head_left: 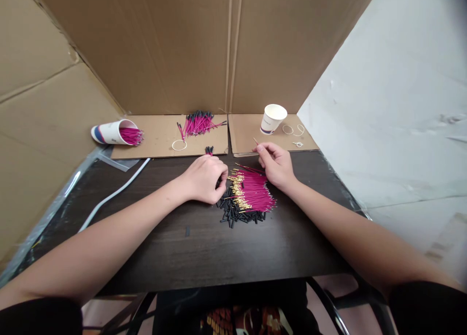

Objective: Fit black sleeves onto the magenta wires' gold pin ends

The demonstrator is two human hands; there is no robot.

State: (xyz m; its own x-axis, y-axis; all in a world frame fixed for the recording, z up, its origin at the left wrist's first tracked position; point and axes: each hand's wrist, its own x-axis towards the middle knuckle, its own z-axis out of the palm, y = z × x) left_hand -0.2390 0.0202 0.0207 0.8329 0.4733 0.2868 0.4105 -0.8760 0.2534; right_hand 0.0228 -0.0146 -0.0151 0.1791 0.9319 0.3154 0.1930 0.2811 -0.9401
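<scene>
A heap of magenta wires with gold tips point(253, 191) lies mid-table, over and beside loose black sleeves point(231, 213). At the heap's left edge rests my left hand point(209, 179), its fingers curled closed; what they hold, if anything, is hidden. Black ends of a few magenta wires point(209, 151) show just beyond its knuckles. My right hand point(274, 164), above the heap's right side, pinches one thin wire point(256, 141) between thumb and forefinger, gold tip up and to the left. Farther back, a pile of magenta wires with black ends point(199, 123) lies on cardboard point(156, 135).
A paper cup point(109, 132) full of magenta wires lies on its side at the back left. Another paper cup point(271, 121) stands at the back right by loose rubber bands point(299, 130). A pale cable point(113, 195) crosses the left side. Cardboard walls point(164, 48) rise behind.
</scene>
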